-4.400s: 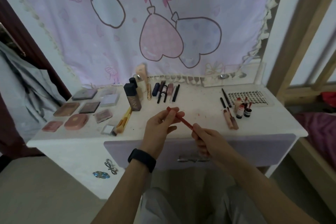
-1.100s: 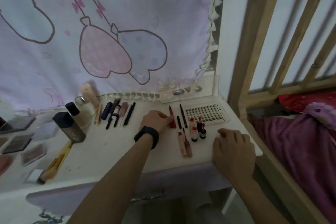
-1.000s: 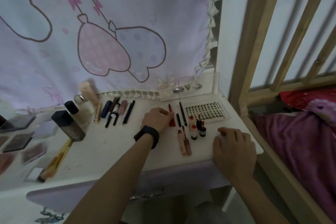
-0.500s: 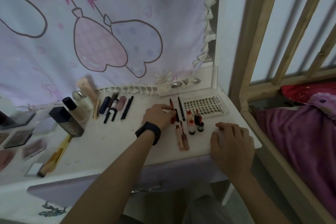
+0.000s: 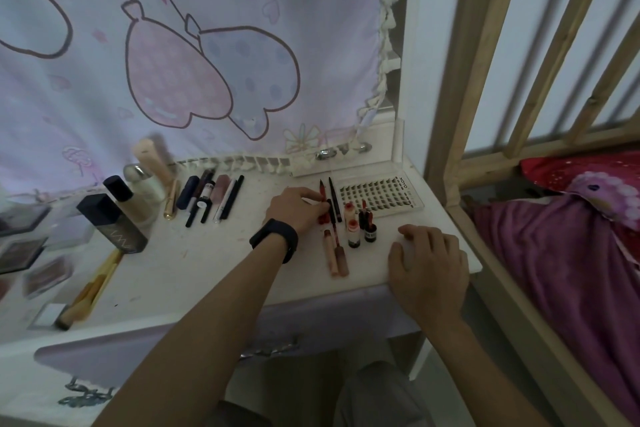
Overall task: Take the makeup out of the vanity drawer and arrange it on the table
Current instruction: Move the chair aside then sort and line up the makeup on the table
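While the left hand (image 5: 298,208) pinched the red pencil (image 5: 321,188) beside the lash tray (image 5: 381,196), the right hand (image 5: 427,263) lay flat; likely light, rigid: grip mid-barrel.

My wristband (image 5: 275,239) looks matt black, the table (image 5: 214,253) matt white and scuffed, the lash tray (image 5: 381,191) clear glossy plastic, the hanging (image 5: 207,28) soft cloth, the bed frame (image 5: 485,45) bare wood.

bottles (image 5: 362,229) before lash tray (image 5: 381,196)

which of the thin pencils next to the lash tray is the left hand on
The red pencil, the leftmost one: the left hand pinches it, while the black pencils lie untouched between it and the lash tray.
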Demonstrator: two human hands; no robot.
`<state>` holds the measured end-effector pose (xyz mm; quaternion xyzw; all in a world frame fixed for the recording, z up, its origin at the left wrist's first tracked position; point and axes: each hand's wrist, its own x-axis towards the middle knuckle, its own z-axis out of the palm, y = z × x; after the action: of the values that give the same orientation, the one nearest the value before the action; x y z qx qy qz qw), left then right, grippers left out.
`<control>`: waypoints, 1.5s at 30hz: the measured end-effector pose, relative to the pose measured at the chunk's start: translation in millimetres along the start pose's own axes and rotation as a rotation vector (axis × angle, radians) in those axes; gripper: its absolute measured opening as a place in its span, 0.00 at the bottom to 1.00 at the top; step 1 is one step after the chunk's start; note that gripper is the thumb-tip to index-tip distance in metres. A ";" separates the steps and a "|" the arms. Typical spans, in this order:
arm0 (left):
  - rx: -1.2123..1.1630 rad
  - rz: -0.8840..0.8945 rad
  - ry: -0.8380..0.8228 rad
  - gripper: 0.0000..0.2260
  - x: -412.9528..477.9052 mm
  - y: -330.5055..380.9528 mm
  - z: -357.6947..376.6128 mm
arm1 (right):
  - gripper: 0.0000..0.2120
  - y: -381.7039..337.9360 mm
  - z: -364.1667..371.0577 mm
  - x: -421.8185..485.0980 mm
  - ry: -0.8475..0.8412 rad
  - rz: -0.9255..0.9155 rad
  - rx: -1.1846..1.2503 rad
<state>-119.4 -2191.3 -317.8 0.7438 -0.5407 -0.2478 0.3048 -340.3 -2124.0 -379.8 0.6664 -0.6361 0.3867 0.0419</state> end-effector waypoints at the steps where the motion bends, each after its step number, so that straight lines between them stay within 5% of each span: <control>1: 0.003 0.001 0.001 0.08 -0.1 0.7 0.2 | 0.13 -0.1 0.1 0.0 0.001 -0.001 -0.001; 28: 0.105 0.067 0.102 0.03 -58.9 -46.3 -68.2 | 0.12 1.6 -17.6 -2.0 -0.096 -0.111 -0.009; 30: 0.153 0.072 0.144 0.05 -70.4 -63.5 -77.5 | 0.16 -8.2 -26.0 -10.8 -0.086 -0.144 0.052; 36: 0.346 0.048 0.196 0.10 -90.7 -104.2 -107.0 | 0.07 -89.0 -17.7 -43.8 -0.025 -0.399 0.237; 45: 0.482 0.075 0.185 0.16 -71.2 -110.1 -116.5 | 0.07 -158.2 45.1 -45.2 -0.326 -0.635 0.276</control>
<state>13.1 -2076.5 -314.0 0.7938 -0.5813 -0.0314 0.1759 -175.3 -2082.2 -367.9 0.8824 -0.3382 0.3255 -0.0322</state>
